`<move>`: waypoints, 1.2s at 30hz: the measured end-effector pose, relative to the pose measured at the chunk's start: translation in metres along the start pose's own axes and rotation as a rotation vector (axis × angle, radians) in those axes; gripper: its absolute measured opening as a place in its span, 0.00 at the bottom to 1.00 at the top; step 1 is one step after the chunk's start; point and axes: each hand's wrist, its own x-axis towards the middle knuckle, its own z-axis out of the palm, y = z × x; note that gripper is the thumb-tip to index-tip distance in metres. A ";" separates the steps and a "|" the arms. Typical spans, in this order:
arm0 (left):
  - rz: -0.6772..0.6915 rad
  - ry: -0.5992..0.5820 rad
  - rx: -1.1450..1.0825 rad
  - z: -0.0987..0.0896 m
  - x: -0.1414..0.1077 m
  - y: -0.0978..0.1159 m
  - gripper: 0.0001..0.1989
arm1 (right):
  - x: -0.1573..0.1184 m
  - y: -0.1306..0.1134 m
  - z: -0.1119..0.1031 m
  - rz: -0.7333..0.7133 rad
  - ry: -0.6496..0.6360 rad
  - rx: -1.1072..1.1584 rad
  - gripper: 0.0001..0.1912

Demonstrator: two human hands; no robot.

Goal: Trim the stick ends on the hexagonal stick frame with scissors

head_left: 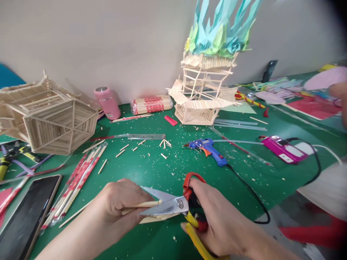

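Observation:
My left hand [120, 204] is closed around a thin wooden stick [149, 204], whose end sticks out past my fingers. Wrapped round the handles of a pair of scissors [170, 207], my right hand [217, 218] is closed too. The handles are red, yellow and black. The scissor blades are apart, and the stick's end lies between them. Below the blades a flat pale wooden piece [161, 219] shows in part, mostly covered by my left hand and the scissors. Short cut sticks [164, 143] lie scattered ahead on the green table [151, 168].
A blue glue gun [207, 147] lies ahead, its cord running right. Two stick models, one hexagonal [61, 122] and one tower [200, 112], stand at the back. A phone [29, 213] and packaged sticks [78, 180] lie left. Someone's hand [340, 92] shows at far right.

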 end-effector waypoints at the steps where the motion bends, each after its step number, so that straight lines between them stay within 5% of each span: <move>1: -0.002 -0.005 0.023 0.000 0.000 0.000 0.14 | 0.000 0.001 0.000 -0.010 -0.013 -0.011 0.16; 36: -0.056 -0.041 0.203 0.000 -0.007 0.004 0.16 | 0.010 0.005 -0.004 -0.068 0.024 -0.043 0.15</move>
